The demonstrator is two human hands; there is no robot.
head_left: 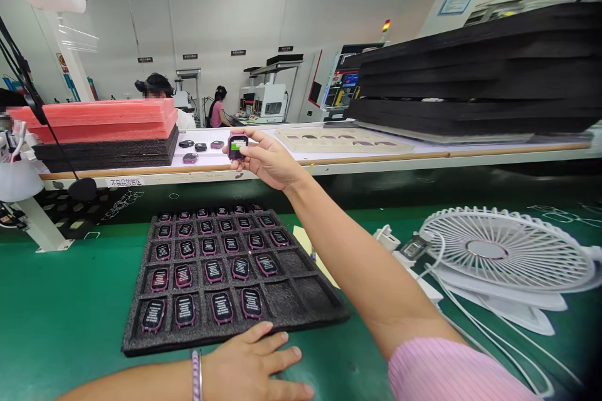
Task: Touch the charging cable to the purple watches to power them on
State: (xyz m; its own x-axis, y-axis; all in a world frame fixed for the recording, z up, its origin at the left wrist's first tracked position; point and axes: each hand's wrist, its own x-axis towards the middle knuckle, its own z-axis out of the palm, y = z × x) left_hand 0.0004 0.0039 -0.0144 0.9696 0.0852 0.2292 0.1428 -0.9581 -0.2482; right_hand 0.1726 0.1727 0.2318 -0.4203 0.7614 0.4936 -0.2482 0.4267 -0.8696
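My right hand (268, 156) is stretched out over the shelf edge, its fingers closed round a purple-framed smartwatch (237, 146) whose lit screen shows a green patch. Below it on the green table lies a black foam tray (291, 288) with rows of purple watches (222, 307), their screens showing white text. Several compartments at the tray's right side hold no watch. My left hand (254, 363) rests flat with fingers spread at the tray's front edge.
On the shelf (329, 166) are several loose watches (190, 158), red foam (108, 119), a beige tray (348, 140) and a tall black foam stack (470, 69). A white fan (508, 250) and cables lie at the right. A black disc on a stand (82, 189) is at the left. People sit beyond.
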